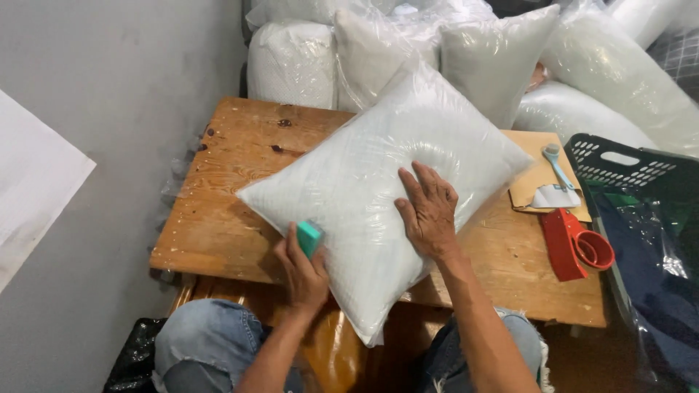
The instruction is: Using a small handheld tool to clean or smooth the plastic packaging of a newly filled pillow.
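Observation:
A white pillow (364,167) wrapped in clear plastic lies diagonally on a wooden table (218,218). My right hand (428,211) presses flat on the pillow's lower middle, fingers spread. My left hand (302,273) sits at the pillow's lower left edge and grips a small teal block (309,236), held against the plastic. My knees in blue jeans show below the table's front edge.
Several bagged pillows (495,58) are stacked behind the table. On the right of the table lie a red tape dispenser (575,246), a brown cardboard sheet (535,171) and a light blue brush (557,164). A dark green plastic basket (619,164) stands at the right. A grey wall is at left.

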